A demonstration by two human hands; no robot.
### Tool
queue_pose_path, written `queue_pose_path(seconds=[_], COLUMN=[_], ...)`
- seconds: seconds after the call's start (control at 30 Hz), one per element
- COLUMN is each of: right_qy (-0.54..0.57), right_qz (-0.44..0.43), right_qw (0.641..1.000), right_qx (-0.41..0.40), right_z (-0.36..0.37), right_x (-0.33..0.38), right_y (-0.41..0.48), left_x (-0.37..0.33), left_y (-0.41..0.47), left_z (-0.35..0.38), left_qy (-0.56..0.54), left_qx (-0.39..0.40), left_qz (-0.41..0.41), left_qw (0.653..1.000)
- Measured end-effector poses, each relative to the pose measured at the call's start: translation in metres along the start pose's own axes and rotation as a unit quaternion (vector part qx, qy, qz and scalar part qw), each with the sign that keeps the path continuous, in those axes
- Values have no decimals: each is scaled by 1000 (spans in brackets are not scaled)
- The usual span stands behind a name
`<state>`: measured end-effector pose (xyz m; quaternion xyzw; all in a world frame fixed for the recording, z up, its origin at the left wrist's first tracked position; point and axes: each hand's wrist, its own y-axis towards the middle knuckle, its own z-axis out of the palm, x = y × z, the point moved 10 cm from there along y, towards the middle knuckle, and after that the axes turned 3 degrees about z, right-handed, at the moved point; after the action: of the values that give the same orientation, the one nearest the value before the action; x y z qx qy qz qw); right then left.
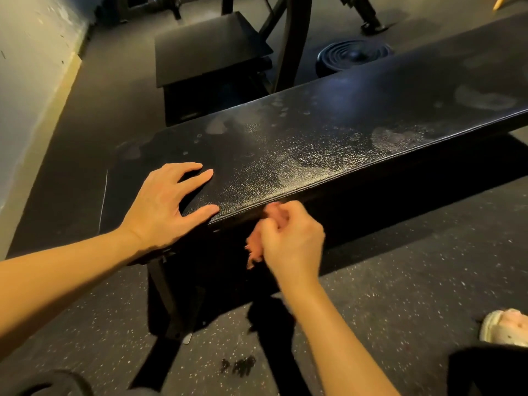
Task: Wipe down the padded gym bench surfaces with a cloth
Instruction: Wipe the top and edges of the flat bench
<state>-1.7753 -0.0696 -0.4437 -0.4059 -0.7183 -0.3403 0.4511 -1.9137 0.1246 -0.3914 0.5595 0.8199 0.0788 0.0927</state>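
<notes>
A long black padded bench (328, 132) runs from the lower left to the upper right, its top marked with pale dried smears and wet streaks. My left hand (168, 204) lies flat with spread fingers on the near left end of the pad. My right hand (288, 238) grips a small orange-pink cloth (254, 247) and holds it against the bench's near side panel, just below the stitched top edge. Most of the cloth is hidden inside the fist.
A second black pad (211, 47) stands behind the bench on a dark frame. A round black ribbed disc (354, 54) lies on the floor beyond. A pale wall (25, 81) runs along the left. A light slipper (505, 328) shows on the speckled rubber floor at lower right.
</notes>
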Motion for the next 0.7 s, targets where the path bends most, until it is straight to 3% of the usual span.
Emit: queue_pose_path(seconds=[0.1, 0.2, 0.27, 0.33, 0.4, 0.47, 0.6, 0.7], right_qy=[6, 26, 45, 56, 33, 37, 80, 118], right_qz=[84, 100, 65, 30, -10, 8, 95, 120], right_qw=[990, 985, 994, 996, 995, 998, 988, 978], right_qx=[-116, -135, -72, 56, 95, 57, -93, -125], right_z=[-49, -44, -4, 43, 52, 27, -42, -33], right_x=[-32, -21, -5, 7, 19, 17, -9, -3], right_y=[32, 23, -1, -31, -39, -24, 19, 4], left_x=[0, -1, -1, -3, -2, -2, -1, -1], left_y=[0, 1, 1, 0, 0, -1, 0, 0], left_z=[0, 1, 0, -1, -2, -1, 0, -1], left_qy=[-1, -4, -1, -1, -1, -1, -6, -7], left_qx=[-1, -1, -4, -6, -3, 2, -4, -13], left_qz=[-4, -10, -13, -10, -8, -7, -9, -8], left_qw=[1000, 1000, 1000, 1000, 1000, 1000, 1000, 1000])
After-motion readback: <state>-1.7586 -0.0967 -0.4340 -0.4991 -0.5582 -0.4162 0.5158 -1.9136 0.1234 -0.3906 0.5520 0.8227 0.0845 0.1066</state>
